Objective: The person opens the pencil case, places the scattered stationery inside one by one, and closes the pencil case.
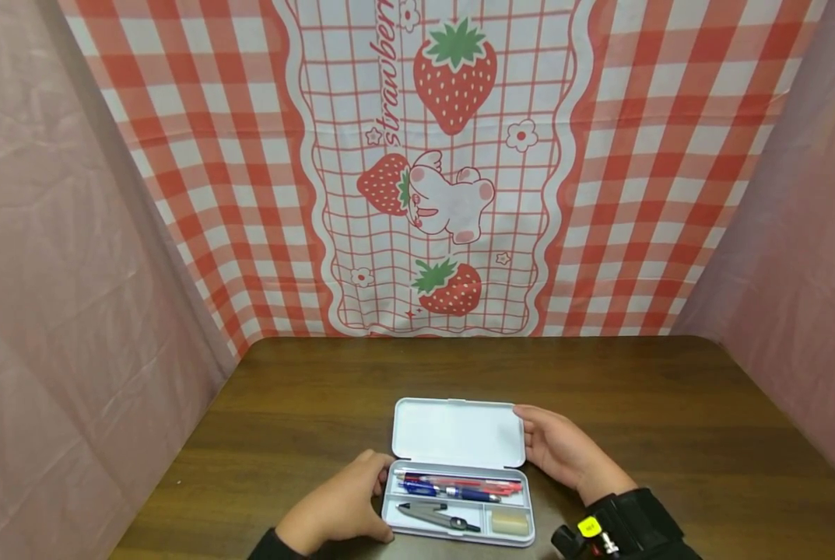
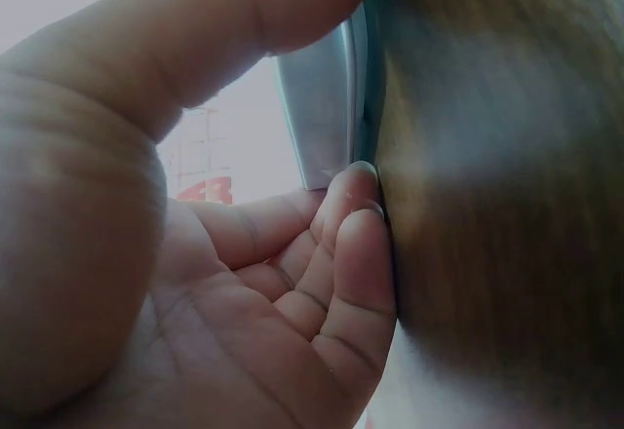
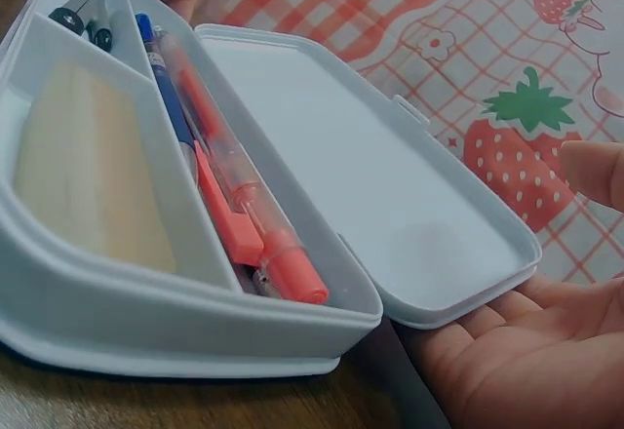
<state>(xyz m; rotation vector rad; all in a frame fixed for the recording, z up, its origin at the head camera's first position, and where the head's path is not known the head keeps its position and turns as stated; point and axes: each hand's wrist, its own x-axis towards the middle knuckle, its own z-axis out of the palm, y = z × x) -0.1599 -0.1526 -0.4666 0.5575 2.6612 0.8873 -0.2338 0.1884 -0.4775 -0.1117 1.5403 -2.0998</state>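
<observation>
A white pencil case (image 1: 459, 539) lies on the table with its lid (image 1: 457, 432) swung up at the back. In its long rear compartment are a blue pen (image 1: 469, 494) and red pens (image 3: 297, 273). The front part holds a grey drawing compass (image 1: 434, 515) and, to the right of a divider, a pale yellowish eraser (image 3: 93, 166). My left hand (image 1: 340, 498) holds the case's left end, thumb by the front corner, fingers curled at the rear. At the lid's right edge, my right hand (image 1: 564, 443) touches its underside with extended fingers; the thumb stands apart in the right wrist view.
The brown wooden table (image 1: 305, 389) reaches back to a red-and-white checked cloth (image 1: 228, 155) with strawberry prints. Pink curtains (image 1: 74, 272) hang on both sides. A black strap (image 1: 634, 525) with a camera device sits on the right wrist.
</observation>
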